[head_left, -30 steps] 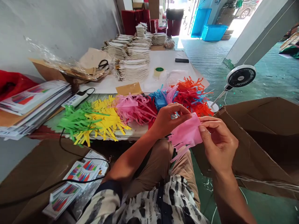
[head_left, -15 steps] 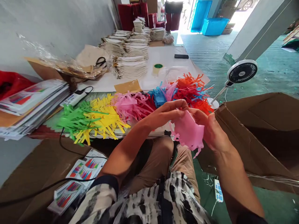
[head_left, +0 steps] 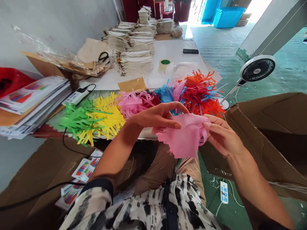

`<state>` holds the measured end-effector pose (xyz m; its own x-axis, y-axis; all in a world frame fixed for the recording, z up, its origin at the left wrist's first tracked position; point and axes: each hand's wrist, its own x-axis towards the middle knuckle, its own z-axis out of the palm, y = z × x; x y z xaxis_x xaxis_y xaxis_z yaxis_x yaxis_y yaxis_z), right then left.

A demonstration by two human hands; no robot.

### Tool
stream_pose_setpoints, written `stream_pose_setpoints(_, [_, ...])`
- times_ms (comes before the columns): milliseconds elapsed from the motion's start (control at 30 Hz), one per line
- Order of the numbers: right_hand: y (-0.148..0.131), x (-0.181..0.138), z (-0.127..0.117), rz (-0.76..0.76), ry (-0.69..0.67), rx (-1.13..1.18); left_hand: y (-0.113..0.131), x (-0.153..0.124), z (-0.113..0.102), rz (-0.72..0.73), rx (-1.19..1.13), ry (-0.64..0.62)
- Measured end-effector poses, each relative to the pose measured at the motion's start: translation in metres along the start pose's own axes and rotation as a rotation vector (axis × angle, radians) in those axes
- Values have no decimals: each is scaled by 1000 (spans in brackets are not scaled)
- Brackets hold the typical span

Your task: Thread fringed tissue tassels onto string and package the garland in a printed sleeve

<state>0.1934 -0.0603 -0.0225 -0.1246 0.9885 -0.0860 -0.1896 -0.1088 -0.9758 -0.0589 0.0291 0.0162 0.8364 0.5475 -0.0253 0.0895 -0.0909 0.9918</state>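
Pink fringed tissue paper (head_left: 185,140) hangs spread between both hands above the lap. The left hand (head_left: 157,116) pinches one upper edge in a thumb-and-finger grip, and the right hand (head_left: 219,134) pinches the opposite edge. Beyond the grip, coloured fringe piles (head_left: 107,118) line the table (head_left: 168,51). Light pinches on the uncut border, with even tension, would likely keep the dangling strips below from tearing.

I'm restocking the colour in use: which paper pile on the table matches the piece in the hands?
The pink pile, lying between the yellow pile and the blue pile; the paper piece in hand is the same pink.
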Motion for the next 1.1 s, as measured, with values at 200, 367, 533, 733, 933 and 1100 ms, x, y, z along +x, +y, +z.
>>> stream_pose_setpoints(200, [4,32,-13,-104,169,-356,-8,-11,-48,-80,404,71])
stream_pose_setpoints(367, [40,59,-31,-93,208,-669,-41,-8,-25,53,920,652])
stream_pose_setpoints(533, [68,67,-42,41,219,-761,-96,8,54,267,1055,478])
stream_pose_setpoints(733, [58,27,-32,-243,299,-1388,-144,14,89,148,1109,456])
stream_pose_setpoints(933, [89,-13,-12,-470,-44,-1601,-142,8,93,192,1237,418])
stream_pose_setpoints(1100, [100,-10,-31,-491,-71,-1506,-140,1,89,195,1225,397])
